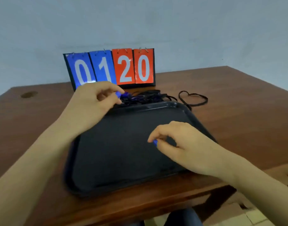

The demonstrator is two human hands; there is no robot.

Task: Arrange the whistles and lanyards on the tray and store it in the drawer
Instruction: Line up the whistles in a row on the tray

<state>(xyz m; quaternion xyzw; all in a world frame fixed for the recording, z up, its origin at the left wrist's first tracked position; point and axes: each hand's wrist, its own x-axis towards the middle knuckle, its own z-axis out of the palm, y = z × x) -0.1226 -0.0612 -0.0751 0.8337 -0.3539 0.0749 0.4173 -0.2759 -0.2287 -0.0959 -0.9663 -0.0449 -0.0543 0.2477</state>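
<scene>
A black tray (123, 160) lies on the brown table, its floor bare. Beyond its far rim sits a tangled pile of black lanyards (144, 97) with blue whistles among them. My left hand (94, 101) reaches over the tray's far left corner and pinches a blue whistle (121, 94) at the pile's left edge. Over the tray's right half, my right hand (180, 144) pinches another blue whistle (155, 142), mostly hidden by the fingers. One loose black lanyard loop (193, 99) lies on the table to the right of the pile.
A flip scoreboard (110, 69) reading 01 and 20 stands at the table's back, just behind the lanyard pile. The table's front edge (140, 207) runs close below the tray. A pale wall rises behind. Cardboard (254, 216) lies on the floor at the lower right.
</scene>
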